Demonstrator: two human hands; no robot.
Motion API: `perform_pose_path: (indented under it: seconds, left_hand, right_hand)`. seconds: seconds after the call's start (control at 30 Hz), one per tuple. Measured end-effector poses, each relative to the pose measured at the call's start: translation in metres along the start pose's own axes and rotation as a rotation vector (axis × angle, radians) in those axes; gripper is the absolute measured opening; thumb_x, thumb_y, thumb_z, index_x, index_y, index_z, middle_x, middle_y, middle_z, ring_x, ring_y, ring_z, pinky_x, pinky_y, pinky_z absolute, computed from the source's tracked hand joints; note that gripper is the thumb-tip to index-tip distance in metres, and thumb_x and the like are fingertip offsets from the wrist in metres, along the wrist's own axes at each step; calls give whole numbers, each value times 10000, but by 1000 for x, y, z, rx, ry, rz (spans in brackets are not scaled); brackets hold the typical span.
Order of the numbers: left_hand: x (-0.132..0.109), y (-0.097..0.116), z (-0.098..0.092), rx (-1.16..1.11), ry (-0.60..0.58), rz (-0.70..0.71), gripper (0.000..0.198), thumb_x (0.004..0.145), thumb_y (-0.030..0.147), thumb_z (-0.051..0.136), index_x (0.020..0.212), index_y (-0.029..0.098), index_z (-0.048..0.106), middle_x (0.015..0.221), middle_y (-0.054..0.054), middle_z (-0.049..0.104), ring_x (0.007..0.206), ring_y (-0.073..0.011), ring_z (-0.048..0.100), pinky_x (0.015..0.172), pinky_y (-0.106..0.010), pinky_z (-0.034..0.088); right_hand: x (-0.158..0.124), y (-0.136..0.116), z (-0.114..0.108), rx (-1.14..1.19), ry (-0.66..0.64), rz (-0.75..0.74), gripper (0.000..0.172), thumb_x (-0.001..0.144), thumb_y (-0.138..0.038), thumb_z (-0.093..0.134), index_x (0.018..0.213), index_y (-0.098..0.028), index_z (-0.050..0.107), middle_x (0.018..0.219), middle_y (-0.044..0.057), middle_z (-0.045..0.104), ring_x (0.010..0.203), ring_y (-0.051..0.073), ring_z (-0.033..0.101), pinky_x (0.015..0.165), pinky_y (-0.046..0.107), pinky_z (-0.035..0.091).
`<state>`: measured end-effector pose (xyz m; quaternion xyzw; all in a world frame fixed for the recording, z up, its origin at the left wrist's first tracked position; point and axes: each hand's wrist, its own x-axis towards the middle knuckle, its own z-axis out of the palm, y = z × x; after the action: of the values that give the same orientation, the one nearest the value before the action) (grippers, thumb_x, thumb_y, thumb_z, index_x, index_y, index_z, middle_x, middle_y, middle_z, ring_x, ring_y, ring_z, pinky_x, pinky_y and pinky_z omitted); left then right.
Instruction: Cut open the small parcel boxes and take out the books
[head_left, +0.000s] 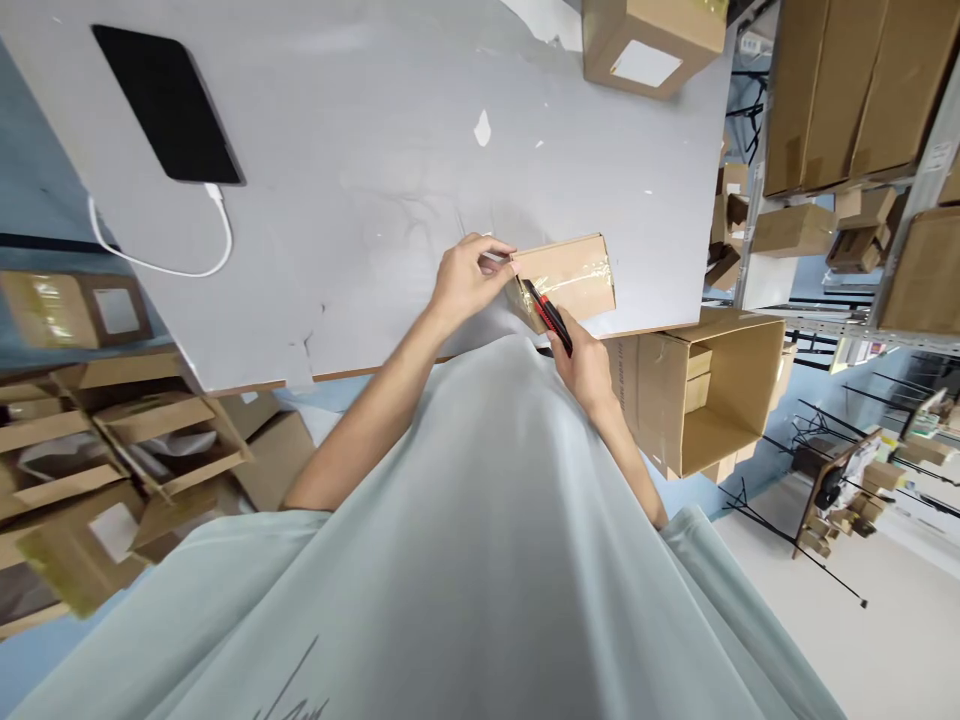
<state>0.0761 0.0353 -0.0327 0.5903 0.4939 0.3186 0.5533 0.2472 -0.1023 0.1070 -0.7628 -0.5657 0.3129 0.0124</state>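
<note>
A small cardboard box [574, 265] with clear tape across it lies near the front edge of the white table [352, 250]. My right hand [585, 362] is closed round a black and red box cutter [553, 322], whose tip lies at the box's left end. At that same end, my left hand [472, 275] has its thumb and fingers at the box's upper left corner. The fingers look pinched on the corner or its tape; which of these I cannot tell.
A black phone [166, 105] with a white cable [187, 272] lies at the upper left. Another taped box [649, 62] stands at the back right. Beside the table's right edge is an open carton [675, 400]; several cartons [150, 440] sit below left.
</note>
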Motion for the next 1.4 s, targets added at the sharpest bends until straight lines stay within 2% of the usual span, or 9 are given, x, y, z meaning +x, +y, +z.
perform_pose_path:
  seconds: [0.33,0.67,0.9,1.03,1.13,1.27,1.4]
  left_hand:
    - [1,-1,1,-3,-5,14,242,928,331,779,1152,254,825,1193,-55,788,938,-199,784,895,-351,667]
    - [1,2,0,-20,-22,17,231,918,313,788,1136,246,825,1199,-57,784,917,-192,783,912,-358,667]
    - [1,1,2,-17,-26,21,226,928,306,791,1147,256,814,1206,-48,775,963,-196,787,920,-354,659]
    - [1,-1,3,-19,-14,23,218,926,299,796,1140,261,814,1225,-48,778,952,-190,790,919,-350,657]
    - [0,0,5,-11,1,23,213,940,319,788,1145,266,810,1235,-49,783,964,-193,794,922,-349,657]
    - [-4,6,10,18,42,12,208,965,353,766,1151,267,807,1204,-46,794,1022,-217,795,942,-360,650]
    - [-10,10,13,70,73,11,216,999,390,745,1173,276,806,1196,-44,797,1062,-236,785,989,-388,640]
  right_hand:
    - [-8,-22,-3,-115,-14,45,583,1181,-342,412,1734,-166,467,1528,151,758,1271,313,793,1047,420,632]
    - [-11,-22,1,-169,49,29,569,1185,-360,393,1736,-245,473,1521,141,761,1291,302,784,1069,413,632]
    - [-12,-35,-3,-237,-36,106,604,1189,-346,369,1779,-229,423,1432,156,786,1223,324,783,1063,440,625]
    - [-9,-53,5,-316,-68,182,634,1204,-317,304,1822,-179,335,1337,207,777,1114,334,811,1016,479,639]
    - [-3,-69,9,-401,-97,237,640,1201,-279,307,1835,-189,301,1310,214,773,1060,331,828,976,475,648]
    - [-3,-82,-5,-477,-159,248,624,1201,-230,318,1826,-222,318,1274,197,802,1083,319,839,936,420,654]
    - [-10,-84,-22,-510,-245,249,597,1197,-235,376,1793,-196,357,1178,202,831,1062,320,844,930,416,657]
